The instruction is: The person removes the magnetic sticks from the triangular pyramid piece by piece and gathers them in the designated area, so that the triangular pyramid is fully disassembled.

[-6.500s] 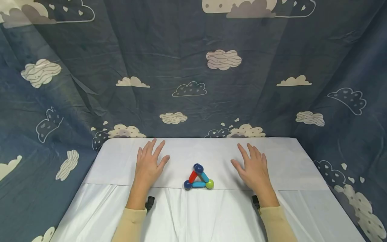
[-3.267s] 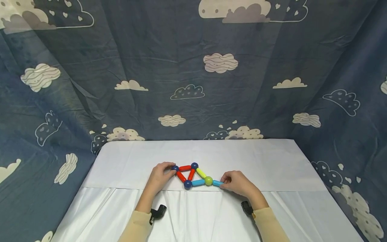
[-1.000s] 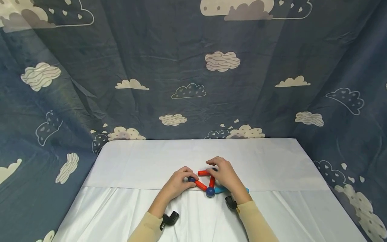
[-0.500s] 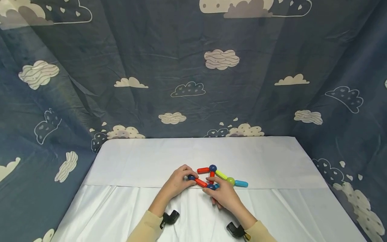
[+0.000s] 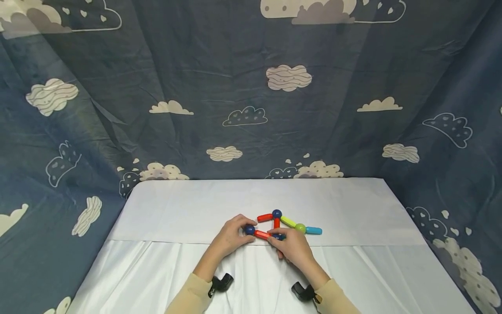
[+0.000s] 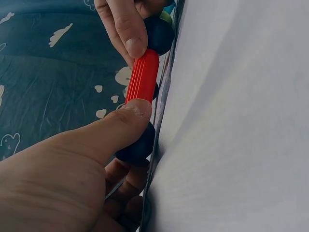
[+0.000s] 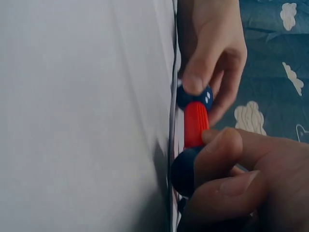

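Note:
Magnetic balls and rods form a joined figure on the white table. In the head view my left hand (image 5: 231, 237) pinches a dark blue ball (image 5: 249, 230) at its left end. A red rod (image 5: 262, 234) runs from that ball to a second dark blue ball (image 7: 184, 171), which my right hand (image 5: 296, 249) grips. Behind them, a third dark blue ball (image 5: 276, 213) bears an upright red rod (image 5: 276, 223), a yellow-green rod (image 5: 288, 221) and another red rod (image 5: 264, 217), whose left end is free. My right hand hides part of the figure's lower side.
To the right, a lime green ball (image 5: 300, 228) joins the yellow-green rod to a light blue rod (image 5: 313, 230) with a free right end. A dark cloth (image 5: 251, 96) with cloud prints hangs behind and beside the white table (image 5: 164, 200).
The folded figure was spread flat and shifted right, and the far red rod parted from the left ball. My right hand came down from the far ball to the near one.

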{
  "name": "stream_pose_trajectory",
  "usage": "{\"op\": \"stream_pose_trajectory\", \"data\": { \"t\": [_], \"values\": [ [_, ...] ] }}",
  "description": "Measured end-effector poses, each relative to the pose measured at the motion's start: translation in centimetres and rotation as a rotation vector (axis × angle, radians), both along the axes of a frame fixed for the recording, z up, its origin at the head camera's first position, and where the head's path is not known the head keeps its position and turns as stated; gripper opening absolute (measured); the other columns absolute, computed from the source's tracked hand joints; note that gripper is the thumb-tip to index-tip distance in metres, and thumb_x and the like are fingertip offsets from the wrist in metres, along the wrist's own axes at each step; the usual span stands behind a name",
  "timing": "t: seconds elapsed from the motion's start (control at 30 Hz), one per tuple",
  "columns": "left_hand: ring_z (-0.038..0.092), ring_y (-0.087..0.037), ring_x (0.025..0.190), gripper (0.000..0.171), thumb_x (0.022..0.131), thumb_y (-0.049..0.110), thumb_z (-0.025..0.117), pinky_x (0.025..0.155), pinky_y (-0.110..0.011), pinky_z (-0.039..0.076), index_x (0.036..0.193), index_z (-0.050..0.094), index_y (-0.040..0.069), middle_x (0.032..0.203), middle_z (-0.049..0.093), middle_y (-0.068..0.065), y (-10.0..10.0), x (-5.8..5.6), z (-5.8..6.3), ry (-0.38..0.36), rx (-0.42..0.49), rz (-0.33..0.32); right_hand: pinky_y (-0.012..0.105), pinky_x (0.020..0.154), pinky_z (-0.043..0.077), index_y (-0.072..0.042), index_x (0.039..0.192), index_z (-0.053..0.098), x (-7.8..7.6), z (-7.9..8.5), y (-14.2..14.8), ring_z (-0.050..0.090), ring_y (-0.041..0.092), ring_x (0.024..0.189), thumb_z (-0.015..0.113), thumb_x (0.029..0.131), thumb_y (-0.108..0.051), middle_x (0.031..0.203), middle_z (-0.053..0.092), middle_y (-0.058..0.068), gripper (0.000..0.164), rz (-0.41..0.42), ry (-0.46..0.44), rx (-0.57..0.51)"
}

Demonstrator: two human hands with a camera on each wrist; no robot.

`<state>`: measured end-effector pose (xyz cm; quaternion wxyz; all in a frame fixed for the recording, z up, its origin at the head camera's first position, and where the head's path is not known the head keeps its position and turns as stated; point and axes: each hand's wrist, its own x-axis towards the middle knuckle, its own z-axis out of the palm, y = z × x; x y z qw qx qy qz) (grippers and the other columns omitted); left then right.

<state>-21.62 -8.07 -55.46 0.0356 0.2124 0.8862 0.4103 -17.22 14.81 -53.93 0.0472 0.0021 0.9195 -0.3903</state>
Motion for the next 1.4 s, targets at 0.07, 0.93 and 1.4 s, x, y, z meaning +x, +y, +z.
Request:
{"op": "stream_pose_trajectory", "data": {
  "t": [0.07,0.93,1.4],
  "values": [
    [0.066,-0.014,0.108,0.038,0.089,0.027,0.087,0.101,-0.040,0.054,0.125,0.075,0.024,0.119,0.072,0.006,0.0,0.1,0.1,-0.015,0.004,-0.004,0.023,0.043,0.033,-0.020,0.122,0.080,-0.2,0.2,0.3,0.044,0.009,0.036,0.080,0.095,-0.032,0.046,0.055,-0.007,0.029,-0.006,-0.010,0.026],
    [0.063,-0.012,0.104,0.033,0.088,0.039,0.086,0.098,-0.041,0.048,0.117,0.078,0.027,0.109,0.075,0.009,0.9,0.7,-0.2,0.019,-0.023,0.004,0.021,0.039,0.043,-0.006,0.135,0.068,0.4,-1.4,-2.2,0.056,0.008,0.037,0.067,0.105,-0.018,0.058,0.068,0.002,0.033,-0.045,-0.099,-0.377],
    [0.061,-0.005,0.091,0.030,0.091,0.034,0.084,0.083,-0.025,0.050,0.120,0.078,0.026,0.103,0.073,0.009,0.5,0.3,-0.2,-0.085,0.127,0.041,0.023,0.038,0.044,0.000,0.130,0.067,0.5,-1.3,-2.0,0.057,0.009,0.038,0.066,0.104,-0.014,0.059,0.068,0.005,0.029,-0.040,-0.075,-0.407]
  ]
}}
